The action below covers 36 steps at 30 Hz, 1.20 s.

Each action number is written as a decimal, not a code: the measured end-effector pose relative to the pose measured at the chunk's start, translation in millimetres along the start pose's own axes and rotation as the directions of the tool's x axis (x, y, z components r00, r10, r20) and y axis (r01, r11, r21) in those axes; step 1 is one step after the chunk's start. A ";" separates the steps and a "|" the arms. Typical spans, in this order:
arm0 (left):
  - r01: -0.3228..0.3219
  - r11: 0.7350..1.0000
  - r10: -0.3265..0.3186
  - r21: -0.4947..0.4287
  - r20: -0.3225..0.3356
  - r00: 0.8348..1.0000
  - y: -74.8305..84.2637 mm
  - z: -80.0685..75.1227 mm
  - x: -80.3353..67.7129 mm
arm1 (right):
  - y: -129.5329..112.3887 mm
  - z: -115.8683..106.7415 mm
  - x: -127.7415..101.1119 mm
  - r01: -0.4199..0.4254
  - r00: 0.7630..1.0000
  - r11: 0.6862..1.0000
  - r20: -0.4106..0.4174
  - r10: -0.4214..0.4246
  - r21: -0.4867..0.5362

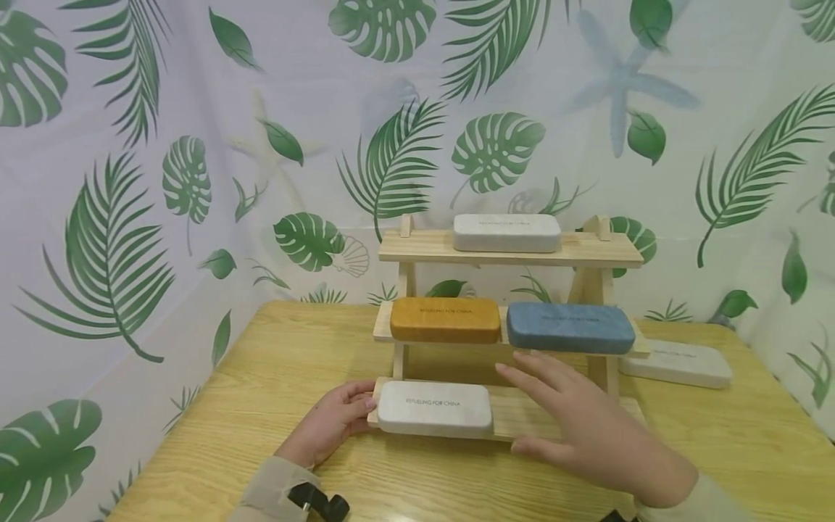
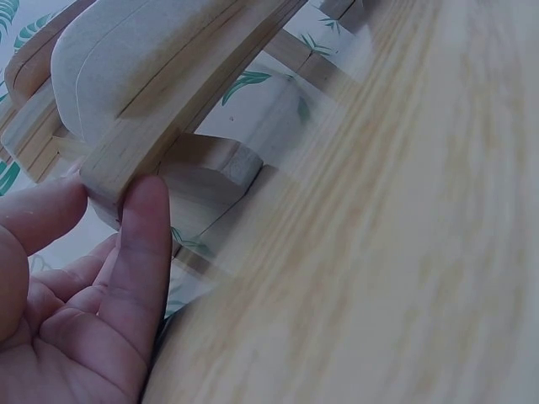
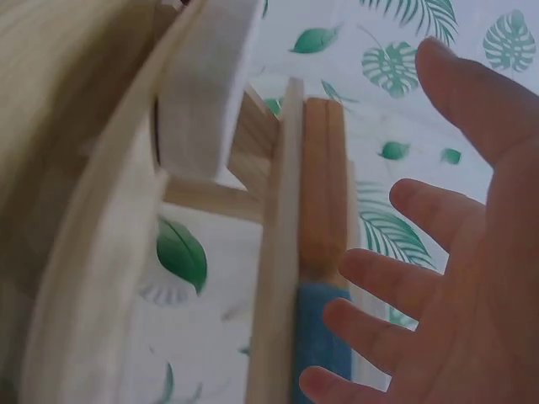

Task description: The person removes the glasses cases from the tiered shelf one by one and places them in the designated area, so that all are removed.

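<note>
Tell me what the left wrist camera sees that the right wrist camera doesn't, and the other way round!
Only the left wrist view shows the left hand, its fingers pinching the end of the pale wooden tiered rack.

Only the right wrist view shows the right hand, fingers spread apart, and the oblong blue case.

Both show parts of the rack, the oblong white case on its lowest shelf, the oblong orange case and the white leaf-printed backdrop.

1. Wooden rack point(image 1: 417, 248): we see three tiers, pale grain, standing upright on the tabletop point(image 1: 274, 377).
2. White case point(image 1: 433, 408): we note rounded corners, dark lettering; lies lengthwise on the lowest board point(image 1: 512, 407), left end.
</note>
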<state>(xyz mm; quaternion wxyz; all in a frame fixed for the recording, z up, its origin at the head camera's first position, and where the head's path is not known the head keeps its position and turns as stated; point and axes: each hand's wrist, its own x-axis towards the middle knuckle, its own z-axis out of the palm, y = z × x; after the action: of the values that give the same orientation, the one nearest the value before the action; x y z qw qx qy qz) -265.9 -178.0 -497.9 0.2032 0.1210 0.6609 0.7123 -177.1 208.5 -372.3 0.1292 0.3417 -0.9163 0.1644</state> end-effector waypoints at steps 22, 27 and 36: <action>-0.006 1.000 0.006 -0.022 0.003 1.000 0.4 0.6 -0.3 | -18.3 71.6 47.3 -0.003 0.984 1.000 0.176 0.001 0.014; -0.003 1.000 0.003 -0.022 0.001 1.000 0.4 0.4 0.1 | -22.9 80.5 55.9 0.006 0.984 1.000 0.175 -0.006 0.001; -0.002 1.000 0.002 -0.010 0.013 1.000 0.2 -0.7 -0.6 | -24.4 95.7 72.3 0.006 0.978 0.999 0.206 0.005 -0.053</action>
<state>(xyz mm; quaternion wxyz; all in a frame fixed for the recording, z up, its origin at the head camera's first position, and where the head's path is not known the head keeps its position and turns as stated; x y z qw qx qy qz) -265.7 -178.8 -497.6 0.2071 0.1253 0.6558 0.7151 -225.7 111.6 -429.1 0.0426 0.3536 -0.9287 0.1036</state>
